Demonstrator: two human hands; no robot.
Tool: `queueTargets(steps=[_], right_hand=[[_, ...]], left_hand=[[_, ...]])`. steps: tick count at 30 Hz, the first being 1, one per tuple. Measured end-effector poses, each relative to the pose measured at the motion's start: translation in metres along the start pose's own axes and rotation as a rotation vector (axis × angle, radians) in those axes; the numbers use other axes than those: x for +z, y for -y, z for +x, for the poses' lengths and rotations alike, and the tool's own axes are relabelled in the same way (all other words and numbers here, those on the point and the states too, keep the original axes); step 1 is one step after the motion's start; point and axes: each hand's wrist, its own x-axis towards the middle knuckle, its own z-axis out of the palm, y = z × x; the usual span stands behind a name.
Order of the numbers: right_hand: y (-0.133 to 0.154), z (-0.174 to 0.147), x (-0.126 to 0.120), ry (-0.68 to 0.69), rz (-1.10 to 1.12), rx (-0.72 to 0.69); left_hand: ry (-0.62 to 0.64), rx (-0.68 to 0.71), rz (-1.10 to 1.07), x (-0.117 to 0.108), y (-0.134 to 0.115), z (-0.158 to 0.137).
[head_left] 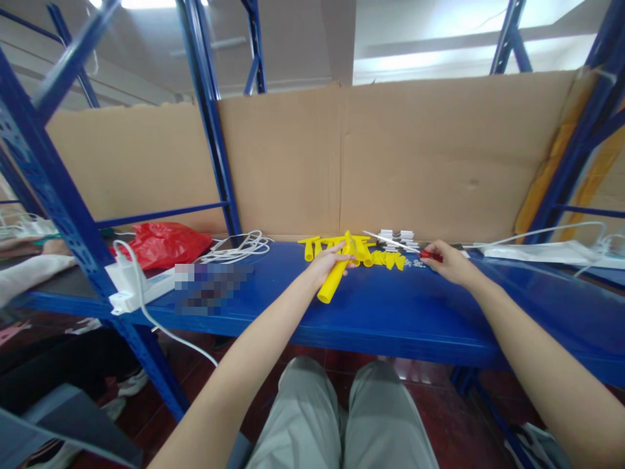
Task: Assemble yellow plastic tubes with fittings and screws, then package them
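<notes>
My left hand (325, 264) is closed around a yellow plastic tube (332, 281) with a crosspiece at its far end, its open round end tilted toward me. To the right, my right hand (446, 260) grips a red-handled screwdriver (430, 256), its long thin shaft pointing left and away. Several similar yellow T-shaped pieces (309, 249) stand behind my left hand. Between the hands lie small yellow wedge-like pieces (390, 260), and beside them a scatter of tiny silvery bits (416, 264), probably screws. White and dark parts (396, 238) sit in a stack behind these.
The blue shelf table (381, 319) has a cardboard wall (415, 156) behind it and blue uprights at both sides. Toward the left are a red plastic bag (163, 244), coiled white cable (247, 244) and a power strip (156, 286). A co-worker's arm (34, 277) reaches in at far left.
</notes>
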Motion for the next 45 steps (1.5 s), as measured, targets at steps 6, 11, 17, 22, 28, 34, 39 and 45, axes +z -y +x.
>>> queueTargets(steps=[6, 11, 17, 22, 28, 34, 39, 45], right_hand=[[0.002, 0.002, 0.009, 0.049, 0.005, -0.022], [0.006, 0.002, 0.009, 0.07, -0.015, 0.007], [0.012, 0.0, 0.008, 0.085, -0.036, -0.001], [0.014, 0.0, 0.008, 0.078, -0.036, 0.0], [0.014, 0.0, 0.008, 0.082, -0.019, -0.018], [0.017, 0.0, 0.007, 0.09, -0.038, -0.006], [0.019, 0.0, 0.008, 0.081, -0.056, 0.014], [0.018, 0.0, 0.008, 0.055, -0.052, -0.027]], left_hand=[[-0.017, 0.013, 0.022, 0.0, 0.001, -0.002], [-0.045, 0.028, 0.053, 0.003, 0.002, -0.006], [-0.044, 0.031, 0.049, 0.004, 0.001, -0.007], [-0.045, 0.031, 0.05, 0.003, 0.002, -0.005], [-0.03, 0.03, 0.047, 0.001, 0.003, -0.003], [-0.024, 0.029, 0.048, 0.001, 0.003, -0.004], [-0.023, 0.019, 0.043, 0.002, 0.002, -0.004], [-0.027, -0.007, 0.014, 0.001, 0.001, -0.003]])
